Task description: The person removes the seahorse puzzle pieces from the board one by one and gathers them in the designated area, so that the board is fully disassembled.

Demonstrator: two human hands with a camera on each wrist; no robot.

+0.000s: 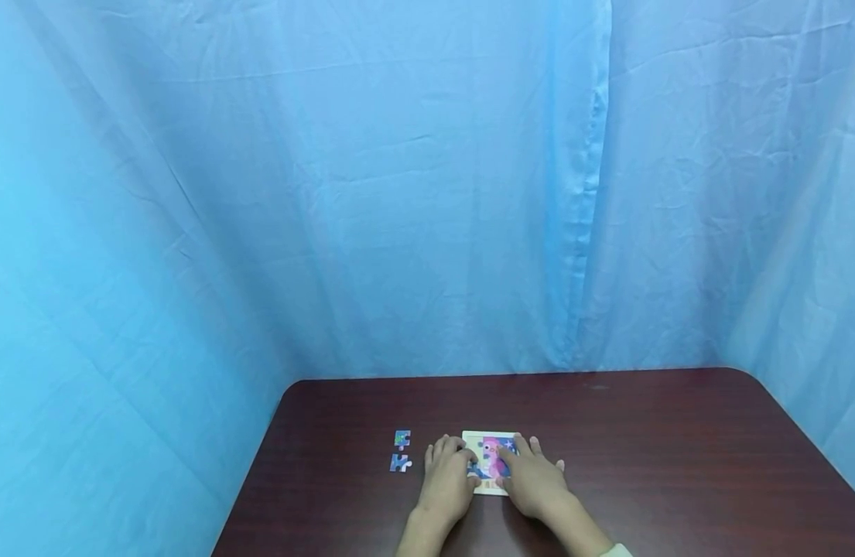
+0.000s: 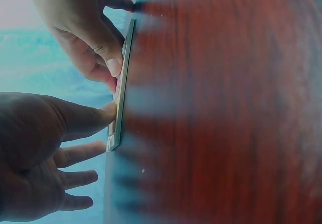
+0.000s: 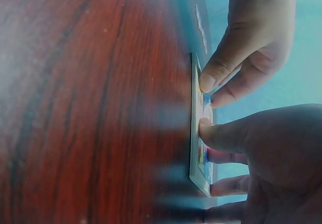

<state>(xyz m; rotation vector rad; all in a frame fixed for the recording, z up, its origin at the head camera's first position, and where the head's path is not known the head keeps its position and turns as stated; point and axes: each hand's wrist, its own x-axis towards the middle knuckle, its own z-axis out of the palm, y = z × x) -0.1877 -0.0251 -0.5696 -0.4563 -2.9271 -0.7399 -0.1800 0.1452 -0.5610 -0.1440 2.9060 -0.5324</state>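
Observation:
A small jigsaw puzzle in a pale tray (image 1: 491, 435) lies flat on the table, showing a pink figure on blue. My left hand (image 1: 444, 483) is at its left side, thumb and index fingertips touching the puzzle around a blue part. From the right, my right hand (image 1: 538, 481) reaches over, its thumb and index finger resting on the picture and the other fingers spread past the tray's right edge. In the left wrist view the left thumb (image 2: 103, 115) touches the tray's near edge. Whether a loose piece sits under either hand's fingertips is hidden.
Two loose jigsaw pieces, an upper one (image 1: 402, 438) and a lower one (image 1: 398, 463), lie left of the left hand. The dark red-brown table (image 1: 678, 449) extends to both sides. Blue curtains (image 1: 427, 193) hang behind it and at the sides.

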